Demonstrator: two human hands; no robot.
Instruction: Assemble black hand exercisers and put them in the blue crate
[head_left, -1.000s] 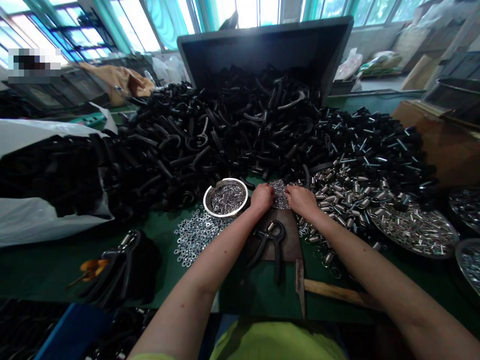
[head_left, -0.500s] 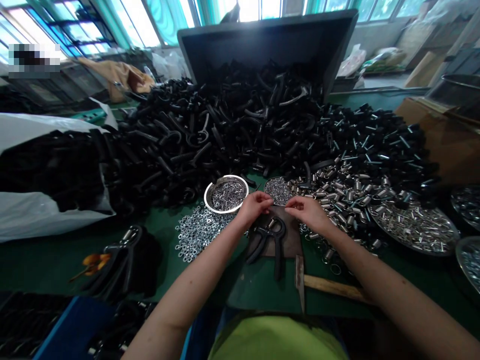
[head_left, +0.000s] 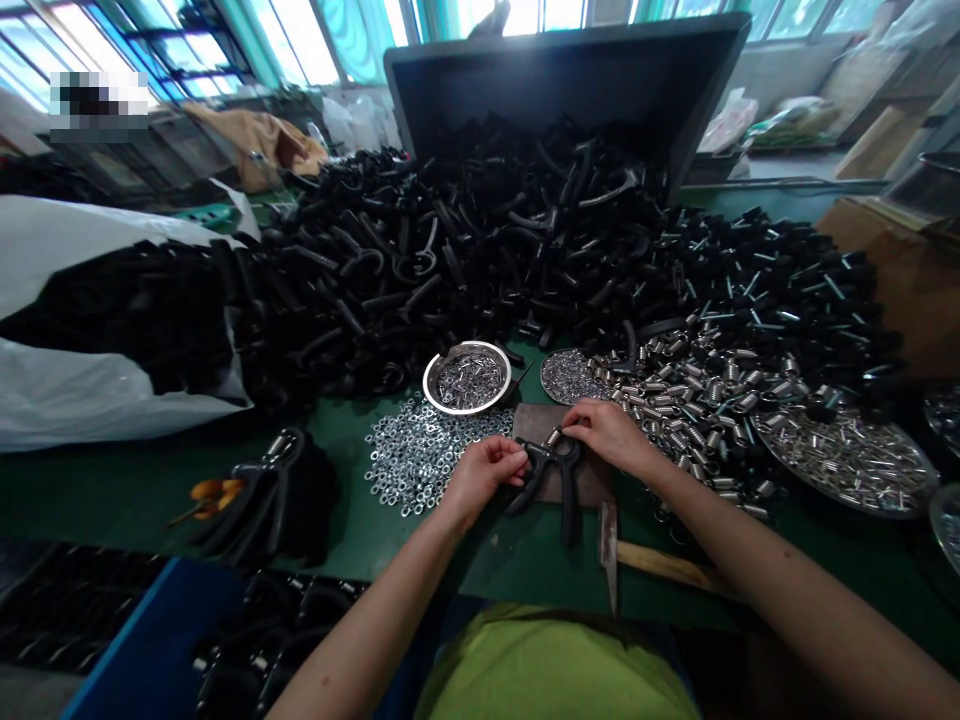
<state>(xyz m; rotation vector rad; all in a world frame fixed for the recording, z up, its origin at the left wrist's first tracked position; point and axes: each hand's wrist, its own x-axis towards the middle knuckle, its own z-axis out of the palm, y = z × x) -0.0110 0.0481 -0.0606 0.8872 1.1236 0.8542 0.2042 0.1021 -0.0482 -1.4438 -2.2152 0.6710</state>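
Note:
A black spring clamp (head_left: 569,500) with a metal coil spring between its arms lies on a dark flat plate (head_left: 598,481), handles toward me. At its left jaw, my left hand (head_left: 486,474) is closed, thumb and fingertips pinched against the clamp. My right hand (head_left: 609,434) pinches the upper right jaw, beside the spring. Any small part between the fingertips is too small to make out. A hammer (head_left: 660,566) with a wooden handle rests just right of the plate, its head near the plate's lower corner.
Beyond the plate stand a metal bowl of pins (head_left: 468,408) and a dish of tiny parts (head_left: 568,374). Loose nuts (head_left: 409,455) lie left, springs (head_left: 694,400) right. Black clamp parts (head_left: 480,240) heap up behind. Assembled clamps (head_left: 274,500) stand at left beside an orange item (head_left: 216,495).
Both hands have come down from beside the small dish onto the clamp's two jaws, the left one also moving left. The whole view has shifted slightly.

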